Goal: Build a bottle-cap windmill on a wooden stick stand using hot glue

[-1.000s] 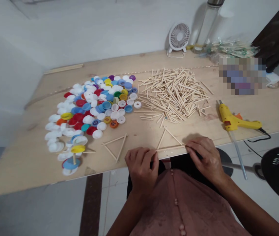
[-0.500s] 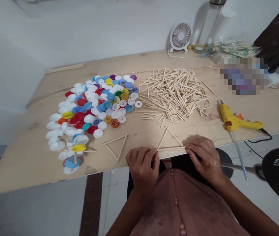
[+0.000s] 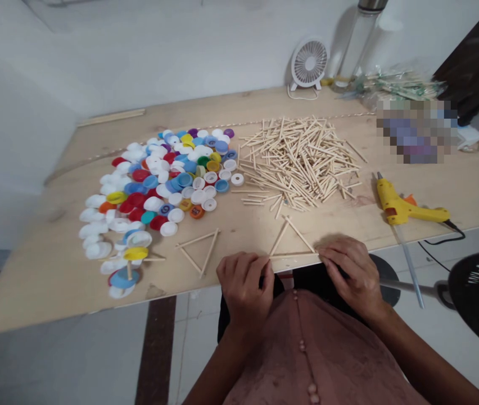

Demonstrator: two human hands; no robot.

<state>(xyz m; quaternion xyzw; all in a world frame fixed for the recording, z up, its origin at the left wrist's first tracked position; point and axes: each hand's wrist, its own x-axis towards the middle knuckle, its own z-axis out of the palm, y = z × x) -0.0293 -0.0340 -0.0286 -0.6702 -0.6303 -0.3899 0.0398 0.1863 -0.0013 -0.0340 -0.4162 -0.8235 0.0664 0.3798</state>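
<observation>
At the table's front edge lies a triangle of thin wooden sticks (image 3: 294,256), its tip pointing away from me. My left hand (image 3: 245,281) pinches its near left corner, fingers curled. At the near right corner, my right hand (image 3: 351,273) closes thumb and fingers on the stick end. Left of my hands rests a second stick triangle (image 3: 211,254), untouched. Farther left stands a small stacked piece of bottle caps and sticks, with a yellow cap (image 3: 135,253) above a blue cap (image 3: 123,278). My fingertips partly hide the corners they grip.
Beyond my hands spreads a pile of short sticks (image 3: 302,160). Many coloured bottle caps (image 3: 155,183) cover the left side. A yellow glue gun (image 3: 408,208) lies at right, its glue stick over the edge. A small white fan (image 3: 310,63) and a glass bottle (image 3: 351,50) stand behind.
</observation>
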